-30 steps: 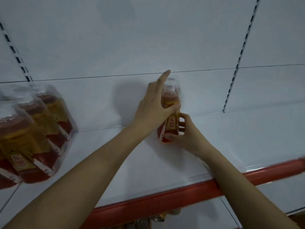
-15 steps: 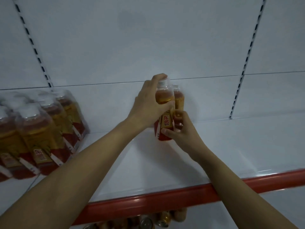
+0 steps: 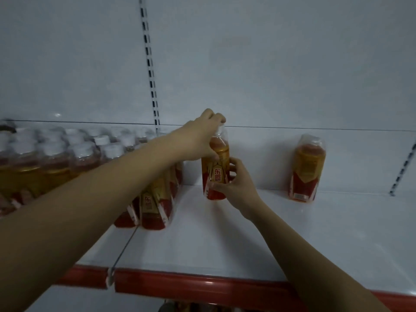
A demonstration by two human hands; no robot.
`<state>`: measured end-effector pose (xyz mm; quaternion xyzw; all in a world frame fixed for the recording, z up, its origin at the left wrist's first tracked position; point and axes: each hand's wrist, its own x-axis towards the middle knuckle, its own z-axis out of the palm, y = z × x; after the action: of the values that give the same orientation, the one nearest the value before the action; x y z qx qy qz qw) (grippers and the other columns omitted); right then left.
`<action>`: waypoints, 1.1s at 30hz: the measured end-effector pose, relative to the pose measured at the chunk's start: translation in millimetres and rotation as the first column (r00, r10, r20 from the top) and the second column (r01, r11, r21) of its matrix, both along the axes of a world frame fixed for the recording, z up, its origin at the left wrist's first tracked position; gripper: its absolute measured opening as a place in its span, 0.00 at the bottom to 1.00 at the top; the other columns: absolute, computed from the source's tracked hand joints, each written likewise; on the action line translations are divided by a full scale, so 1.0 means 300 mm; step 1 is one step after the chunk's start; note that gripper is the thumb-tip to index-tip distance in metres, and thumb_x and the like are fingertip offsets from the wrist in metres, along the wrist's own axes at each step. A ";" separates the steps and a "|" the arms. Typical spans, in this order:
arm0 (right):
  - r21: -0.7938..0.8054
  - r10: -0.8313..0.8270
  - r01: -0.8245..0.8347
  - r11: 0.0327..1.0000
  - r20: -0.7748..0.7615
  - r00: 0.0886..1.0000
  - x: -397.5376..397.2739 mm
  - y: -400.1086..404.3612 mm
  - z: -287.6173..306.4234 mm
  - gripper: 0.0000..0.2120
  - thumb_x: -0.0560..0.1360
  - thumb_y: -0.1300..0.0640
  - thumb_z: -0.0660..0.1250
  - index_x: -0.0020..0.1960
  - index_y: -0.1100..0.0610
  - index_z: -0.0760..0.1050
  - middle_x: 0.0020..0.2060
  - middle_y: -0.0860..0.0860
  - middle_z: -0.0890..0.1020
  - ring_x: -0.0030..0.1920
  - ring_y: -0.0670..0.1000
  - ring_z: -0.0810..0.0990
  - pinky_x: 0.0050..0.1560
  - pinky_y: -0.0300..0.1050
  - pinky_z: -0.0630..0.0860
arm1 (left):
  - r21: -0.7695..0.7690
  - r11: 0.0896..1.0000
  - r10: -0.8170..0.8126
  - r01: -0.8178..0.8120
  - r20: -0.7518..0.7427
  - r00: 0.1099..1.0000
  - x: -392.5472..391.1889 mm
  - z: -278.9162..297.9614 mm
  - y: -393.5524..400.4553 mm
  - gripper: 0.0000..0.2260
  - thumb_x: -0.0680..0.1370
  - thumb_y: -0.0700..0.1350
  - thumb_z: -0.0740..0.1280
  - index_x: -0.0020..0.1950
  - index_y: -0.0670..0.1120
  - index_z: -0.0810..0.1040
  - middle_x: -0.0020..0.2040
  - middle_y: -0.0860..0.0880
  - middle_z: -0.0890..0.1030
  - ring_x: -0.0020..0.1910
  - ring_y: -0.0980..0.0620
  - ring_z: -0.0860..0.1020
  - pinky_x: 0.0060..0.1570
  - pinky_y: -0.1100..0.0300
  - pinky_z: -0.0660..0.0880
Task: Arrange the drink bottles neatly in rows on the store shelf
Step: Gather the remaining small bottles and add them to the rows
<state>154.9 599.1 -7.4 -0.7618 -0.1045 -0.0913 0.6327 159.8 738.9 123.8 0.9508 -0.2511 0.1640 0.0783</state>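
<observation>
Now, L→R: shrink-wrapped packs [image 3: 148, 199] at shelf [image 3: 247, 233] left. My left hand [image 3: 200, 136] grips the cap, right hand [image 3: 236, 183] wraps the label of the bottle [image 3: 215, 174], upright mid-shelf. Full, so prob. heavy; smooth plastic, slippery; hold by body. Spare bottle [image 3: 307, 170] stands far right.

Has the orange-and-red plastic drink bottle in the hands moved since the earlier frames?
Yes: the orange-and-red plastic drink bottle shifted left, toward the black-slotted wall upright, leaving the second orange-and-red bottle behind at right.
</observation>
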 end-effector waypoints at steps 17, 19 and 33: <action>-0.041 -0.065 0.066 0.997 0.033 0.997 0.187 0.222 -0.105 0.29 0.73 0.60 0.76 0.68 0.51 0.64 0.58 0.45 0.71 0.61 0.48 0.75 0.45 0.32 0.77 | 0.239 0.967 0.087 -0.092 0.034 0.996 0.199 0.011 0.158 0.34 0.68 0.49 0.80 0.70 0.46 0.70 0.65 0.48 0.69 0.56 0.43 0.76 0.48 0.54 0.73; -0.079 -0.117 0.121 0.989 0.053 0.992 0.191 0.224 -0.111 0.31 0.73 0.59 0.77 0.71 0.53 0.65 0.61 0.47 0.66 0.60 0.46 0.72 0.49 0.32 0.76 | 0.235 0.968 0.082 -0.087 0.028 0.996 0.205 0.017 0.158 0.36 0.67 0.50 0.80 0.71 0.46 0.70 0.66 0.47 0.68 0.57 0.43 0.75 0.47 0.55 0.71; -0.131 -0.138 0.139 0.982 0.018 0.990 0.170 0.208 -0.086 0.32 0.75 0.54 0.75 0.72 0.54 0.62 0.64 0.53 0.73 0.61 0.52 0.77 0.56 0.49 0.82 | 0.462 0.846 0.122 -0.267 0.320 0.939 0.155 0.011 0.071 0.26 0.77 0.52 0.67 0.72 0.48 0.64 0.65 0.47 0.71 0.63 0.45 0.71 0.52 0.51 0.68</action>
<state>205.8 661.5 -33.2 -0.8070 -0.0596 -0.1313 0.5726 206.1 760.3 127.2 0.9263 -0.1947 0.2329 -0.2231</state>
